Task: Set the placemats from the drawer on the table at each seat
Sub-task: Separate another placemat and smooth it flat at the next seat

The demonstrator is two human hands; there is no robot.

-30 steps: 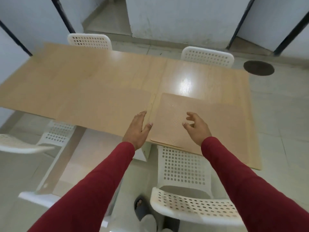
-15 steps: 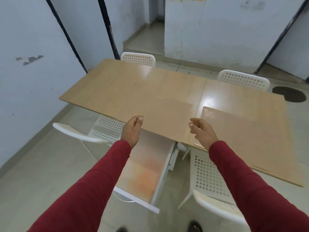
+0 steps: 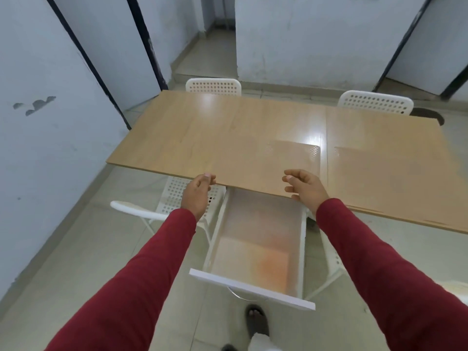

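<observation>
Two translucent tan placemats lie on the wooden table (image 3: 202, 127): one placemat (image 3: 281, 160) at the near middle, a second placemat (image 3: 395, 173) at the near right. Below the table's front edge a white drawer (image 3: 253, 290) is pulled out, with more translucent mats (image 3: 258, 236) lying flat in it. My left hand (image 3: 197, 192) hovers at the drawer's left, fingers curled, holding nothing. My right hand (image 3: 305, 184) hovers over the table's front edge above the drawer, fingers apart and empty.
White perforated chairs stand around the table: a far-left chair (image 3: 214, 86), a far-right chair (image 3: 374, 102), a near-left chair (image 3: 167, 198) beside the drawer, and a near-right chair (image 3: 331, 259). A wall (image 3: 45, 148) runs close on the left. My foot (image 3: 257, 320) is below the drawer.
My view has swung left from the right placemat to the open drawer. Both hands left the right mat and now hover above the drawer, empty.
</observation>
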